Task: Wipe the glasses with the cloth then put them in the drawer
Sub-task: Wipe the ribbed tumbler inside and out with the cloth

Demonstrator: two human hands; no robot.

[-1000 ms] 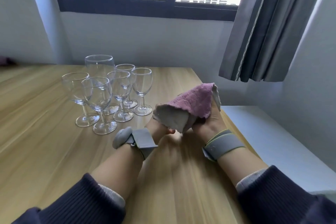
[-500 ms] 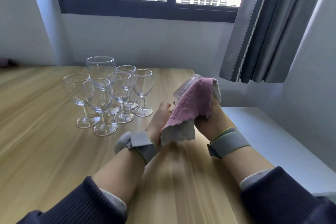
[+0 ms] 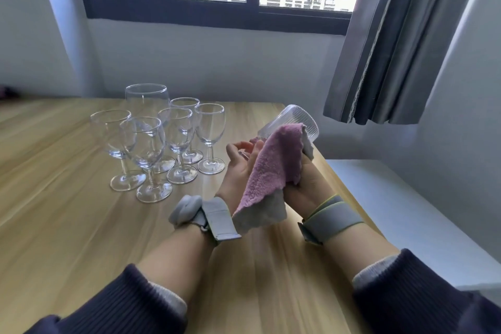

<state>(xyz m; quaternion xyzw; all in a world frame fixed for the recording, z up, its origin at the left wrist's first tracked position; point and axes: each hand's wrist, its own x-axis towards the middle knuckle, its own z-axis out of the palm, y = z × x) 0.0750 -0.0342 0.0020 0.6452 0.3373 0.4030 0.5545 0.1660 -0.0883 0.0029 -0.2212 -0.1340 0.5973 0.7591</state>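
**Ribbed tumbler held tilted in a pink cloth above the table**

A clear ribbed tumbler (image 3: 294, 123) with fine vertical fluting down its wall is held off the wooden table (image 3: 67, 225), tilted so its round end points up and to the right. It sits between both hands near the table's right edge, just right of the stemmed glasses. A pink cloth (image 3: 273, 168) of nubby, fleecy terry, with a pale grey underside showing at its lower corner and upper right edge, drapes over the near side of the tumbler and hangs down between the wrists.

The right hand (image 3: 306, 184) is curled around the cloth, gripping it against the tumbler; its fingers are mostly hidden beneath the fabric. The left hand (image 3: 241, 164) lies palm up beside the cloth with the fingers bent loosely toward the tumbler's lower end; whether it actually grips the glass cannot be told, since the cloth covers the contact. Each wrist wears a grey fabric band, and dark ribbed-knit sleeves cover the forearms.

Six wine glasses (image 3: 162, 141) stand upright in a tight cluster on the table, all smooth clear glass with round bowls, thin stems and flat disc feet; the back one (image 3: 147, 103) is larger and wider. The tabletop is light wood-grain laminate with long streaks. A white ledge (image 3: 406, 211) runs beside the table's right edge, under a pleated grey curtain (image 3: 393, 49).
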